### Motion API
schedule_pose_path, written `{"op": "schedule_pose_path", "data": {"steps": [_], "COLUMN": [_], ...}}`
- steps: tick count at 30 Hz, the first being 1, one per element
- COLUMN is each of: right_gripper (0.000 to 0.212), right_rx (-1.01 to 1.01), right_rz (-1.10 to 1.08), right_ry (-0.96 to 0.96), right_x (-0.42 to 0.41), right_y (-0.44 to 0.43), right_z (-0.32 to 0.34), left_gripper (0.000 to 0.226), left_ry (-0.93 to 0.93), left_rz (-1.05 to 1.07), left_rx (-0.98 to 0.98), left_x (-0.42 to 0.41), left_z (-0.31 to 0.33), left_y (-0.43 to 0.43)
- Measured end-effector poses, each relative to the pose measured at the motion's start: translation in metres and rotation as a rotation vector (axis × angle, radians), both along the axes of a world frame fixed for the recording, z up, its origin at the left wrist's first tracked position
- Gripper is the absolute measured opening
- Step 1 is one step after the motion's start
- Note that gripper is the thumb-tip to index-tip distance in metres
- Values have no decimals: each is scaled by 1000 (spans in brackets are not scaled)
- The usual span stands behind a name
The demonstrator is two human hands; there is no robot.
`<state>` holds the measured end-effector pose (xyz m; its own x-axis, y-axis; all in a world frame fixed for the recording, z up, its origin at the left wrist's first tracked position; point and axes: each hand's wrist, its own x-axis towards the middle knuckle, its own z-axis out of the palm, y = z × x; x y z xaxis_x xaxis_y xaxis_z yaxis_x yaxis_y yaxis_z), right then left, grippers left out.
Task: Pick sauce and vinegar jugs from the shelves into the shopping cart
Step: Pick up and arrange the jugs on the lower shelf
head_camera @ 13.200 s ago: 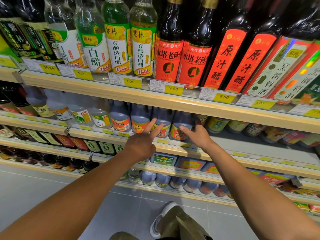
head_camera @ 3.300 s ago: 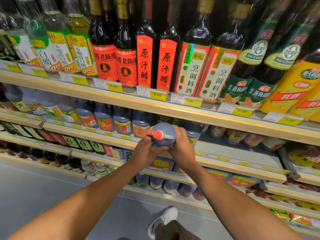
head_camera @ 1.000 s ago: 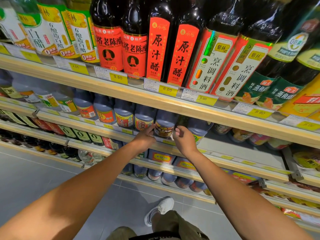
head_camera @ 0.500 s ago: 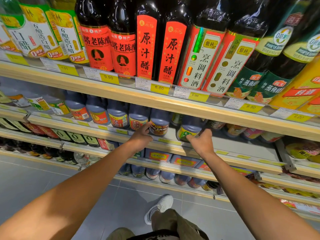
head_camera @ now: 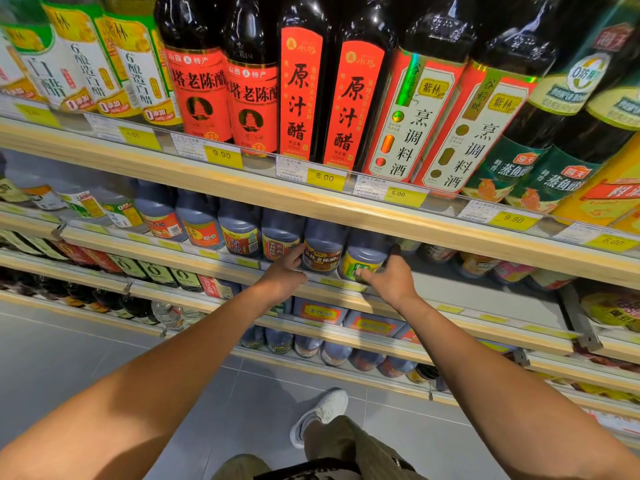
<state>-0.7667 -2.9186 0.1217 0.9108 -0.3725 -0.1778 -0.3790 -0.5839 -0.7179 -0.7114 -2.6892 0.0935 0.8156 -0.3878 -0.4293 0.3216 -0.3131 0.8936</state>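
Note:
Dark vinegar jugs stand in a row on the middle shelf [head_camera: 242,268]. My right hand [head_camera: 389,278] grips the jug with the yellow-green label [head_camera: 363,258], thumb on its right side and fingers across the label. My left hand [head_camera: 282,273] touches the left side of the neighbouring jug with the dark brown label [head_camera: 323,251], its fingers fairly straight. Both jugs stand upright on the shelf. The shopping cart is not in view.
Tall glass bottles with red and white labels [head_camera: 298,91] fill the shelf above, over yellow price tags [head_camera: 325,177]. Right of the held jug the shelf is bare, then small jars [head_camera: 478,266]. More jugs stand on the lower shelves [head_camera: 322,313]. My shoe [head_camera: 320,414] is on the grey floor.
My right hand has moved from the shelf edge onto the yellow-green labelled jug and closed round it. My left hand stays at the brown-labelled jug.

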Motion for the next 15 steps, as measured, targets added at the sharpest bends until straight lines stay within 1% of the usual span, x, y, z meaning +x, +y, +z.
{"op": "schedule_pose_path", "data": {"steps": [4, 8, 15], "right_gripper": [35, 28, 37], "right_rx": [2, 16, 49], "right_rz": [-2, -15, -13], "right_ry": [-24, -23, -13], "right_x": [-2, -2, -1], "right_y": [3, 2, -5], "right_z": [3, -1, -4], "left_gripper": [79, 81, 82], "left_ry": [-10, -15, -43], "left_rz": [-5, -6, -33], "left_rx": [2, -2, -11], "left_x": [0, 0, 0], "left_z": [3, 3, 0], "left_y": [-2, -3, -3]}}
